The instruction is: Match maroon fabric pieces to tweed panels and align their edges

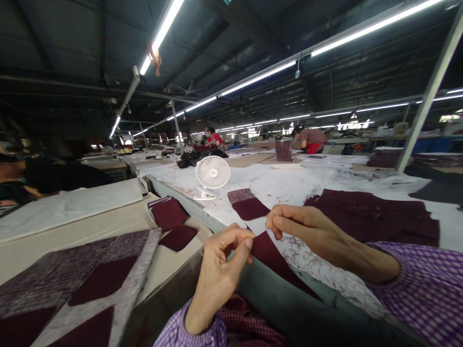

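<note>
Strip lights [258,77] blaze across this dark workshop, above a table spread with pale sheeting [289,180]. Head view: the maroon cloth piece [275,260] slants down at five o'clock, its upper corner apparently nipped between thumb and forefinger of the left hand [220,270]. The right hand [304,229] pinches too; can't tell on what, if anything. That cloth looks light, limp, best taken by its edges. Smooth, angular maroon panels [168,214] lie at eight o'clock, a ragged-edged dark pile [372,217] past three.

A pale sheet [282,180] covers the green-edged table [174,192]; on it lie a round white plastic fan [212,172] and flat maroon fabric pieces [372,214].
</note>
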Motion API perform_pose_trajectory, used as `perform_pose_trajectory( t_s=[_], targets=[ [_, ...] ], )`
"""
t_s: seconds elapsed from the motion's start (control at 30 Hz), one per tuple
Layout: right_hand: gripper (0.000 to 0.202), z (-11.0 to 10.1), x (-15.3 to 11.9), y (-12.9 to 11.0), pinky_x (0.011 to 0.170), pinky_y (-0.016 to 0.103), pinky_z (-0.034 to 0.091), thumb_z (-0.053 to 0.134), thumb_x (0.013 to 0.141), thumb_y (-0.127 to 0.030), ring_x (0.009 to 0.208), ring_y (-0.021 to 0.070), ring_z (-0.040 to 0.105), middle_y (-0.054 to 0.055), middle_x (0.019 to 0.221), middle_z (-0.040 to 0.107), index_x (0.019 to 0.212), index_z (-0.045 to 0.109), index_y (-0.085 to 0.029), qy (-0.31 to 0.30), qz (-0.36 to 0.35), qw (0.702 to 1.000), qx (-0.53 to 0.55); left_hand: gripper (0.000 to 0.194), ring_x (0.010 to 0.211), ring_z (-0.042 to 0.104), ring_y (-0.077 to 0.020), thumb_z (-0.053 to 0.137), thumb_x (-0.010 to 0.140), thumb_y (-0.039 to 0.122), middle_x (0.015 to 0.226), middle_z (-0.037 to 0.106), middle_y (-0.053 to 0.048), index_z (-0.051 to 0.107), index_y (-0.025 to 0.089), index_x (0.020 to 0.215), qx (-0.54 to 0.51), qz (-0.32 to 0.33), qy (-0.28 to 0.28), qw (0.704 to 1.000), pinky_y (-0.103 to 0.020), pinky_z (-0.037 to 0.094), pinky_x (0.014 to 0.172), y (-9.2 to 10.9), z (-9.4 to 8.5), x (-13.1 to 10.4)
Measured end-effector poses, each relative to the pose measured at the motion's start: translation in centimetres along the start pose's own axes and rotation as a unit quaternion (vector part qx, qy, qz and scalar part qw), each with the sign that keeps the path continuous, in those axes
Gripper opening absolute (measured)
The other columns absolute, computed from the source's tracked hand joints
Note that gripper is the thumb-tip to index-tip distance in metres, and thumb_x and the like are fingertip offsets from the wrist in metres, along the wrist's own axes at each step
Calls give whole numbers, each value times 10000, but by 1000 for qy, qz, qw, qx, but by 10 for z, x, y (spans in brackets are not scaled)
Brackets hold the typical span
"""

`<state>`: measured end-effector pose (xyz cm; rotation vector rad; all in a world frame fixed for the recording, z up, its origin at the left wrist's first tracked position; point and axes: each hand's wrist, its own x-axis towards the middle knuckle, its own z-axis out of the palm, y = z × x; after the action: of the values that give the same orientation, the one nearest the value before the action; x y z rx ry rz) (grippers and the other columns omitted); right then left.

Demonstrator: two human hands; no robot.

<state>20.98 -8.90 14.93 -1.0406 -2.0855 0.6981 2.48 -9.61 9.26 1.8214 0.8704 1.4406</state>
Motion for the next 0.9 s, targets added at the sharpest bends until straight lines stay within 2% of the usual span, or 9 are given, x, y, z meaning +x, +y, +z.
perform_pose_trajectory(
  t_s=[0.13,0.23,0.37,0.47,0.63,0.7,0.77,0.83,0.9],
  targets=[
    [312,-2,4,4,636,258,411,387,929,-385,702,128,522,17,738,579,788,572,-176,50,-41,998,-29,220,559,478,-97,525,859,284,585,517,9,621,141,721,-8,-22,14,1000,-217,368,548,-5,-2,3],
    [201,3,2,6,644,255,425,456,905,-319,708,124,528,22,785,593,835,577,-174,40,-106,990,-87,220,571,468,-100,523,854,274,603,503,7,610,144,699,22,3,21,1000,-222,365,549,-6,2,4],
    [137,9,-2,7,590,239,409,505,867,-214,640,106,494,19,743,562,744,542,-168,23,-190,970,-151,214,612,467,-105,512,851,224,634,498,4,577,152,660,74,50,-6,996,-229,367,585,-5,6,5],
    [175,7,-3,7,548,224,389,485,881,-202,603,96,473,5,703,547,711,514,-175,47,-179,971,-151,203,611,459,-101,497,856,207,631,487,9,580,154,679,85,57,-21,995,-227,364,592,-6,0,7],
    [181,-3,2,9,518,227,369,498,884,-241,621,107,482,7,707,554,714,517,-181,96,-153,974,-137,190,611,449,-98,512,852,236,641,489,11,601,149,709,108,34,12,994,-218,356,588,-19,-21,13],
    [212,-8,7,13,526,228,389,477,903,-273,628,111,495,11,712,559,719,527,-181,69,-142,981,-110,201,603,447,-96,516,851,257,639,486,12,601,145,706,95,14,13,995,-215,358,579,-25,-25,15],
    [261,-12,12,18,590,235,444,412,939,-291,681,118,539,25,769,586,755,558,-178,22,-149,987,-60,203,593,444,-94,516,852,278,635,481,13,598,144,724,62,-3,-10,998,-213,362,571,-27,-26,16],
    [262,-14,15,22,747,265,484,376,956,-273,843,133,584,51,915,620,870,602,-173,-17,-188,982,-30,194,602,450,-99,513,853,291,649,489,8,591,148,749,32,-5,-57,998,-217,371,578,-26,-23,15],
    [237,-13,15,24,930,308,436,400,947,-233,1073,148,542,81,1128,599,1058,598,-164,-60,-232,970,-40,185,645,478,-115,503,860,293,689,520,-9,591,158,769,14,7,-125,992,-231,392,613,-24,-19,13]
  ],
)
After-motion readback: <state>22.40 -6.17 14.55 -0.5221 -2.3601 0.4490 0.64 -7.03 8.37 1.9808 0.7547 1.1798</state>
